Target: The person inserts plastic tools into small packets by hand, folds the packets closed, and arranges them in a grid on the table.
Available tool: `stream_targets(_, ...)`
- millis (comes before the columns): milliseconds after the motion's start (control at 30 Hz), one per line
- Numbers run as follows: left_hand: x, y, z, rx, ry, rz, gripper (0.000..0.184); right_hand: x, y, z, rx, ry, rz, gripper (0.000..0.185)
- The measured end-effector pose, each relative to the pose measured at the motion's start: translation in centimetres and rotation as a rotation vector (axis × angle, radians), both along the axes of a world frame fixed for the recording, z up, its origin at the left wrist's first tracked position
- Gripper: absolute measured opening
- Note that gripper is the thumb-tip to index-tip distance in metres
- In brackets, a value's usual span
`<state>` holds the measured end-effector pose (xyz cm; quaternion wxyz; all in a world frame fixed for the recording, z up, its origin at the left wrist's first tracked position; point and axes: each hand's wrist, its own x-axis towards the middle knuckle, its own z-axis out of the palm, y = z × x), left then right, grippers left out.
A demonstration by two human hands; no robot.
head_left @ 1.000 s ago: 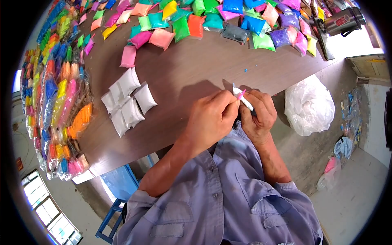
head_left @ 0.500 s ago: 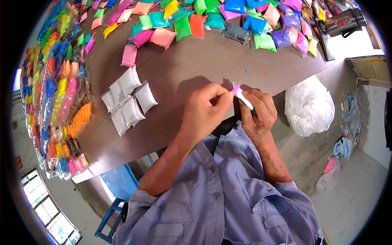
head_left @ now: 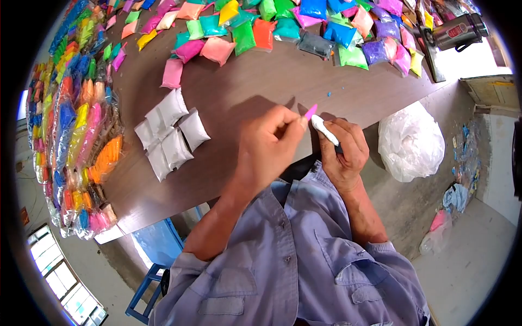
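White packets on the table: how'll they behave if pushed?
The white packets look puffy and creased, so probably soft and yielding. They lie flattish on the table, so they'd likely slide rather than roll. They're bunched together, so pushing one may shift its neighbours.

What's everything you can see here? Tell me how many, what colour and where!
Pink pointed piece: one, pink, in the left hand
Soft-looking lump: one, white, in the right hand
Flat packets: several, white, on the table left of the hands
Colourful packets: many, mixed colours, far side of the table
Wrapped bundles: many, mixed colours, along the left
Table: one, brown, under the packets
Speck: one, blue, on the table
Flask: one, grey, top right
Bag: one, white, right of the table
Stool: one, blue, lower left
Window: one, bright, bottom left
Shirt: one, grey-blue, bottom
Left hand: one, bare, centre
Right hand: one, bare, right of centre
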<state>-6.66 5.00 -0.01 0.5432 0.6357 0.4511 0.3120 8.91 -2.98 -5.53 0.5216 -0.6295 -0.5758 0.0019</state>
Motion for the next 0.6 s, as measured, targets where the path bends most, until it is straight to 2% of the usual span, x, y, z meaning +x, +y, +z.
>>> stream_targets(100,0.4,-1.1,0.0,0.037,0.033,-0.061,0.011,0.1,0.0,0.0,0.005,-0.001,0.003,0.027)
stream_targets(200,0.5,-0.7,-1.0,0.547,0.150,-0.069,0.008,0.1,0.0,-0.3,0.012,-0.011,0.003,0.028)
stream_targets(233,0.4,-0.7,-0.9,0.546,0.150,-0.069,0.008,0.1,0.0,-0.4,0.017,-0.021,-0.002,0.029)
stream_targets(300,0.2,-0.3,0.0,0.634,0.377,-0.071,0.008,0.1,0.0,-0.2,0.012,-0.014,0.002,0.029)
stream_targets(367,0.1,-0.5,0.0,0.673,0.342,-0.097,0.008,0.1,-0.1,-0.2,0.006,-0.006,0.004,0.029)
stream_targets(433,0.2,-1.3,0.0,0.823,0.345,-0.232,0.009,0.1,-0.1,-0.1,0.019,-0.019,0.012,0.030)
stream_targets(500,0.1,-1.2,0.1,0.771,0.354,-0.238,0.011,0.1,0.0,-0.1,0.016,-0.023,0.009,0.030)
stream_targets(567,-0.2,-0.4,0.2,0.889,0.574,-0.253,0.012,0.0,-0.2,-0.1,0.012,-0.029,0.006,0.030)
stream_targets(600,-0.4,-0.3,0.3,0.890,0.574,-0.253,0.012,-0.1,-0.2,-0.2,0.011,-0.024,0.000,0.031)
